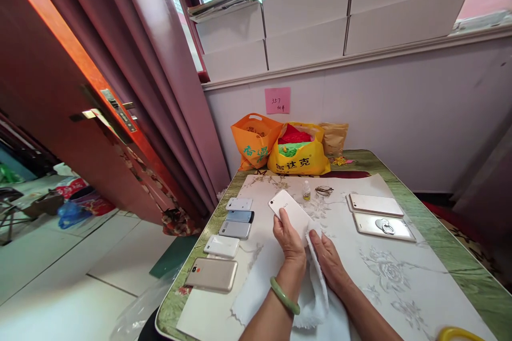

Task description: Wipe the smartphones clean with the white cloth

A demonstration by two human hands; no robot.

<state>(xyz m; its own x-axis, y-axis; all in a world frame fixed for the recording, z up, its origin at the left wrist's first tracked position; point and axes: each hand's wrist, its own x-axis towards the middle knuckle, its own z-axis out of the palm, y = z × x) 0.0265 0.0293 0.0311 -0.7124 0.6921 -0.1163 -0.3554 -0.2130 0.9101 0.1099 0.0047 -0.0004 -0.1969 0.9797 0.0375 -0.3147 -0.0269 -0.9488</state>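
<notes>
A white phone is held, back side up, over the table by my left hand, whose fingers close around its left edge. A green bangle circles my left wrist. My right hand grips a white cloth and presses it against the phone's lower right end. The cloth hangs down between my forearms to the tabletop. Beyond the phone stand a small bottle with yellowish liquid and a pair of glasses.
Several phones lie in a column at left, the nearest a gold phone. Two more, including a phone with a ring holder, lie at right. An orange bag and a yellow bag stand at the back. A yellow rounded object shows at bottom right.
</notes>
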